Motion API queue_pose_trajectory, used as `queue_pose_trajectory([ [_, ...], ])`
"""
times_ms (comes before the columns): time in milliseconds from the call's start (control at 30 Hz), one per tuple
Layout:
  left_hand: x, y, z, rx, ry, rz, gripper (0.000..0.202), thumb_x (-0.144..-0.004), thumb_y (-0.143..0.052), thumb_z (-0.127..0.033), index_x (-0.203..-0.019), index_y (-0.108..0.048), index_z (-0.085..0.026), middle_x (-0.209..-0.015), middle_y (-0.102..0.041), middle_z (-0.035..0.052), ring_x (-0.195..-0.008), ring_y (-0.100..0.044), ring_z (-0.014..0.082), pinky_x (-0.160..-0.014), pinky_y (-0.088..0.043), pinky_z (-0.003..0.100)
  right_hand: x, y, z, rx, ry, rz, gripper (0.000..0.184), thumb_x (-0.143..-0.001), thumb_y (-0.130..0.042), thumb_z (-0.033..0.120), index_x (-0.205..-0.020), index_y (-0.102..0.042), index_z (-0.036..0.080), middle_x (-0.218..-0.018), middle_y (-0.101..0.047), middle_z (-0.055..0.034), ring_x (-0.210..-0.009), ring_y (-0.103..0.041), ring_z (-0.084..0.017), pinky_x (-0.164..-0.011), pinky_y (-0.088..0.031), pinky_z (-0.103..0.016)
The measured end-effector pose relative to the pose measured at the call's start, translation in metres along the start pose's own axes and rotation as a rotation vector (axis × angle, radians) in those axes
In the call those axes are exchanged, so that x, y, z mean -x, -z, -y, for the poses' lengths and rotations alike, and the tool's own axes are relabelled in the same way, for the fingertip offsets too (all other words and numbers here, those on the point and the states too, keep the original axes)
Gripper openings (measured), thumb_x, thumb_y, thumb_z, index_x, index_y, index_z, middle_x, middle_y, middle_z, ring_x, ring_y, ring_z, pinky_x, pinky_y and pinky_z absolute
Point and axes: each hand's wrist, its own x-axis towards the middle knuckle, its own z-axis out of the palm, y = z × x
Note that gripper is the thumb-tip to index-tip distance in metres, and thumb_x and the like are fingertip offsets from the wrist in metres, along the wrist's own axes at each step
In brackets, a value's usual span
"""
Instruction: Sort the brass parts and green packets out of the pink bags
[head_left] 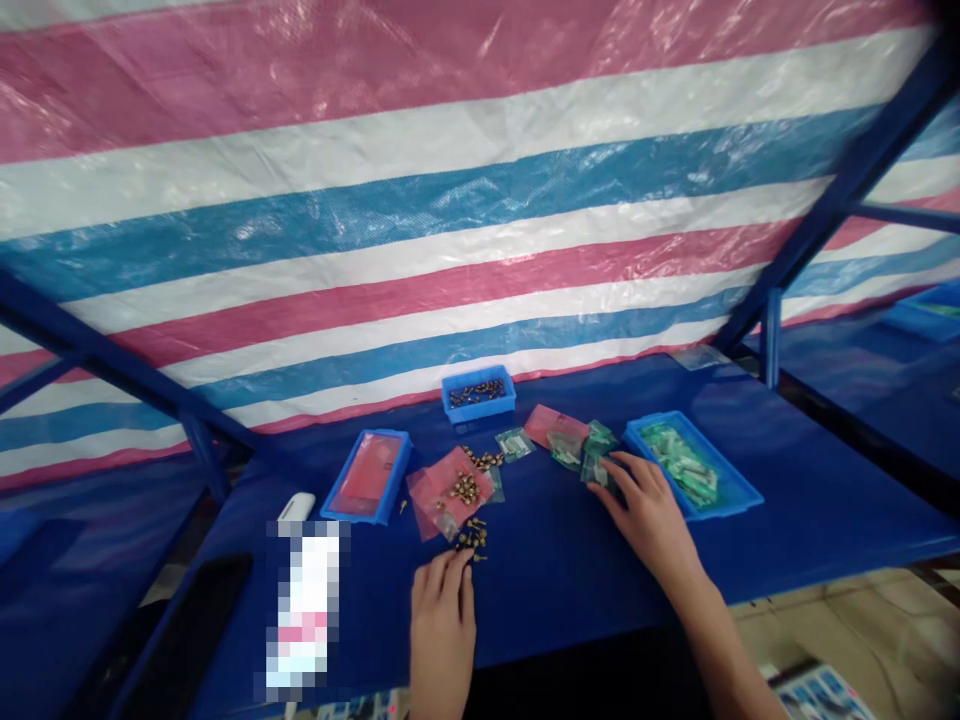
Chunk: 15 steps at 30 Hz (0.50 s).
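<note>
My left hand rests on the blue tabletop, its curled fingertips at a loose pile of small brass parts. I cannot tell whether those fingers hold a piece. My right hand grips a small green-tinted plastic bag between thumb and fingers, next to a blue tray of green-packed items. A pink plastic bag with brass parts on it lies between my hands. Behind it stands a small blue tray of brass parts.
A blue tray holding a pink sheet stands left of the pink bag, with another pink bag farther right. A black slab and a pixelated patch lie at left. A striped tarp hangs behind blue metal framing.
</note>
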Motion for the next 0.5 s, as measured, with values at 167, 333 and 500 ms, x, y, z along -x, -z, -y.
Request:
queue_pose_trajectory([
  [167,-0.016,-0.007,-0.011,0.017,-0.042,0.045,0.031,-0.098,-0.045,-0.019,-0.122,-0.064,-0.026,-0.114,-0.066,0.0064,-0.103,-0.061,0.0220,-0.093,-0.053,0.039,0.004,-0.022,0.005,0.001,-0.062,0.072,0.036,-0.098,-0.051,0.041,-0.123,-0.061,0.017,-0.117,-0.065,-0.0159,-0.110,-0.057,-0.033,-0.092,-0.050,-0.048],
  [333,-0.019,-0.008,-0.017,0.052,-0.076,0.072,0.035,-0.098,-0.047,-0.019,-0.128,-0.061,-0.028,-0.118,-0.064,0.0069,-0.109,-0.060,0.0223,-0.096,-0.052,0.038,0.009,-0.013,0.004,-0.136,-0.217,0.029,0.033,-0.100,-0.045,0.038,-0.119,-0.063,0.018,-0.100,-0.071,-0.0113,-0.091,-0.067,-0.027,-0.080,-0.054,-0.039],
  [500,-0.017,-0.002,-0.019,0.112,-0.056,0.026,0.035,-0.097,-0.050,-0.022,-0.129,-0.061,-0.028,-0.118,-0.065,0.0072,-0.110,-0.060,0.0223,-0.096,-0.052,0.037,0.006,-0.002,0.024,-0.549,-0.636,0.081,0.042,-0.090,-0.058,0.053,-0.115,-0.064,0.020,-0.071,-0.068,-0.0035,-0.057,-0.062,-0.020,-0.050,-0.048,-0.028],
])
